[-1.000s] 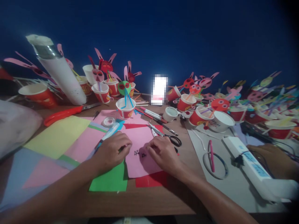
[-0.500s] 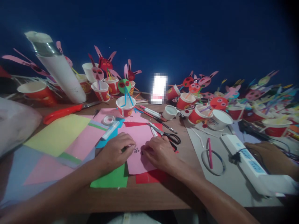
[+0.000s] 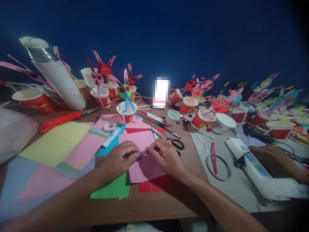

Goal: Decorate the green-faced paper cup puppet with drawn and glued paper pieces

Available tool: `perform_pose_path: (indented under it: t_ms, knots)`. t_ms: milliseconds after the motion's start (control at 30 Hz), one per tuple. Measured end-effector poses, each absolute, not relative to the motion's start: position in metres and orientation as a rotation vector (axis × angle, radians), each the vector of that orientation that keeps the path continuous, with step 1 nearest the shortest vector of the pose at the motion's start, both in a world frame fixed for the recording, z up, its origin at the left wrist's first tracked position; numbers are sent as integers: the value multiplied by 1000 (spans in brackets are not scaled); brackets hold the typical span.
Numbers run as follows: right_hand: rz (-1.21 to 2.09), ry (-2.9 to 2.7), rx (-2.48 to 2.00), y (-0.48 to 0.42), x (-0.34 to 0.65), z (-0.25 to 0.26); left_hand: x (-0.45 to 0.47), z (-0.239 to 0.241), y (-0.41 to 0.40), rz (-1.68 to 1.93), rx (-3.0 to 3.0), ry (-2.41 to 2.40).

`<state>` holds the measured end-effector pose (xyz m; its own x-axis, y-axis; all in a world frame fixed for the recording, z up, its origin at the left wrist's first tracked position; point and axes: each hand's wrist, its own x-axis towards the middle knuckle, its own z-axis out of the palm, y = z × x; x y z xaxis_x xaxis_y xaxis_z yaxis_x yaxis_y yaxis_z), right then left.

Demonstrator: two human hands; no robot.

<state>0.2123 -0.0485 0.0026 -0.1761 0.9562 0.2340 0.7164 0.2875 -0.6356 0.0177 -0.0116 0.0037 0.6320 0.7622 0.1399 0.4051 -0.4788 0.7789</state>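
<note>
edging over the pink paper, the left hand had half covered a dark mark, while a small pale disc had turned into view. that round disc, with no long axis, sat between the separated hands, nearer the right hand, whose thumb and finger pinched its edge; i couldn't tell what the left gripped.

Counts up to one left hand and one right hand of the wearer, plus one small white disc. Also takes in one pair of black-handled scissors, one tape roll, one white tube, one yellow sheet, one handled white cup, one power strip and one white flask. Cannot tell how many red paper cups, crowded and overlapping.
</note>
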Motion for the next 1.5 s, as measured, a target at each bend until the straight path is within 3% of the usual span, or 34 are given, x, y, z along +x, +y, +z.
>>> perform_pose_path:
  t_ms: [367,767,1300,1500]
  knots:
    - [627,-1843,-1398,-53,205,7,23,6,-16,586,1888,926]
    - [1024,-1642,-1301,-52,209,5,21,6,-17,592,1904,906]
    - [976,-1702,-1336,-55,201,2,22,3,-20,672,2031,876]
    - [1177,-1602,-1299,-55,203,1,21,3,-20,663,2006,843]
